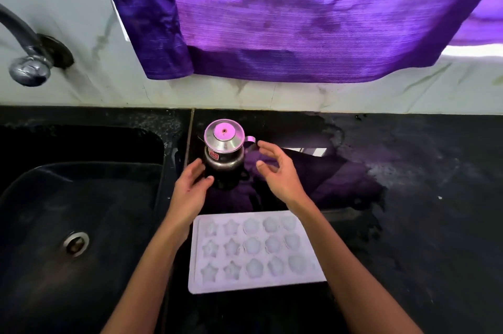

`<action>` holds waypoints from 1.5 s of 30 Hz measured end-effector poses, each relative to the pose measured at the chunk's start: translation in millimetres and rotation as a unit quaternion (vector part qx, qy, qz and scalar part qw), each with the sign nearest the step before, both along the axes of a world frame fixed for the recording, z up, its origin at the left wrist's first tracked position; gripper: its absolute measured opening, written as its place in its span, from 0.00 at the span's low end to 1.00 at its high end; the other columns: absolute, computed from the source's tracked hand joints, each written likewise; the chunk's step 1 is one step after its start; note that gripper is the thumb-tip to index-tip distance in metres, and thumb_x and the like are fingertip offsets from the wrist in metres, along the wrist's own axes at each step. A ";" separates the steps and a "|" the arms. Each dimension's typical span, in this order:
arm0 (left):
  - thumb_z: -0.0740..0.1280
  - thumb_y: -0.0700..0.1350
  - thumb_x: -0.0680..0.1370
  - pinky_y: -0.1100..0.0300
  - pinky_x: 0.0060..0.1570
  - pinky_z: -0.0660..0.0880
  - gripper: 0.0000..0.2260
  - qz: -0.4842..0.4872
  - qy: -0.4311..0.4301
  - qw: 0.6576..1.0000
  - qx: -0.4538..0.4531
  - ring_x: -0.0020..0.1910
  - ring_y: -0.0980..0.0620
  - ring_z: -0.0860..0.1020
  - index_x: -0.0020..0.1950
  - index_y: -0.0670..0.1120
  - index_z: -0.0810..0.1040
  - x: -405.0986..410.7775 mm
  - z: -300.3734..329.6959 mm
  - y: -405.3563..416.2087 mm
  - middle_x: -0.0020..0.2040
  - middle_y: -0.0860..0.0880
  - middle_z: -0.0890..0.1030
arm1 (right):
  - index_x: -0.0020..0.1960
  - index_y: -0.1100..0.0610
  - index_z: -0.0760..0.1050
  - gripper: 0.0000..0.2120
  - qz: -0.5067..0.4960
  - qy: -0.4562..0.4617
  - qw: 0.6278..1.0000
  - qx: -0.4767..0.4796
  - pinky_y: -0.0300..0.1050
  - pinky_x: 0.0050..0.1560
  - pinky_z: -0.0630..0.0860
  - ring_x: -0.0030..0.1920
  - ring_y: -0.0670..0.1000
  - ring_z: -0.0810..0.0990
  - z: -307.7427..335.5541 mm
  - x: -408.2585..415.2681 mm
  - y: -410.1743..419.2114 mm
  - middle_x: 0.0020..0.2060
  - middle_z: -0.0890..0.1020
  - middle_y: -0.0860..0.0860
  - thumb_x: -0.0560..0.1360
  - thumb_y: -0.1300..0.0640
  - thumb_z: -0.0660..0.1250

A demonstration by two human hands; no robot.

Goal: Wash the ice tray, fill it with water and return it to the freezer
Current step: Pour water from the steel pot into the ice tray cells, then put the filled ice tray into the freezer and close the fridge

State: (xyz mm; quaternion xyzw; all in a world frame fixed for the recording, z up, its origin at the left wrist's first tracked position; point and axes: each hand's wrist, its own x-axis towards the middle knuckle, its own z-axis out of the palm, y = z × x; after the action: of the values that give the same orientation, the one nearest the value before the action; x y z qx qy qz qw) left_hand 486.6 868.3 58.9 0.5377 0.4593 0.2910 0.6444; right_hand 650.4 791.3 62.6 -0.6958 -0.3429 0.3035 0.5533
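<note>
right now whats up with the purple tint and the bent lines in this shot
Head view: light through the purple curtain tints the ice tray and the steel pot's lid; the wet black counter mirrors the curtain and a bright window patch; wide-angle distortion bows the counter's back edge and the sink; the picture is slightly soft.

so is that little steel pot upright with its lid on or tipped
Upright, lid on. The steel pot stands on the counter behind the ice tray, its domed lid seated level on top.

Dim scene, daylight filtering through purple curtain [299,20], violet cast on steel pot [223,147], bright window glare reflected on wet black counter [435,170], sink [81,211] underexposed, wide-angle bending at edges, slightly soft.
</note>
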 end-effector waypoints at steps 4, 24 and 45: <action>0.62 0.35 0.79 0.55 0.65 0.68 0.19 -0.038 0.048 0.998 0.012 0.63 0.51 0.72 0.70 0.43 0.69 -40.8 2.0 -30.0 0.67 0.45 0.74 | 0.60 0.64 0.74 0.14 0.013 -0.045 0.999 -0.010 0.27 0.51 0.73 0.56 0.45 0.76 0.4 -5.6 -56.7 0.57 0.79 0.55 0.76 0.71 0.61; 0.61 0.31 0.78 0.59 0.48 0.75 0.17 -0.051 0.102 0.993 -0.035 0.52 0.50 0.78 0.67 0.39 0.70 -103.0 -21.2 -103.0 0.59 0.42 0.78 | 0.59 0.60 0.76 0.13 -0.123 -0.073 0.980 -0.138 0.36 0.51 0.71 0.50 0.46 0.78 -31.8 -20.1 -189.9 0.50 0.81 0.50 0.76 0.68 0.62; 0.60 0.23 0.74 0.61 0.39 0.75 0.23 0.001 0.080 0.994 -0.076 0.52 0.48 0.78 0.67 0.37 0.71 -107.4 -28.5 -107.2 0.63 0.41 0.77 | 0.59 0.64 0.77 0.13 -0.158 0.012 0.980 -0.117 0.32 0.31 0.76 0.37 0.45 0.79 -37.2 -30.1 -191.3 0.45 0.82 0.54 0.80 0.67 0.57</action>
State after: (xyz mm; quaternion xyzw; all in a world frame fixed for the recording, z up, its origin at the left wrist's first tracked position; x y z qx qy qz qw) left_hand 379.3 761.2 30.4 0.5079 0.5307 0.2120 0.6445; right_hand 620.3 600.0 25.5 -0.7976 -0.1842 0.2588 0.5127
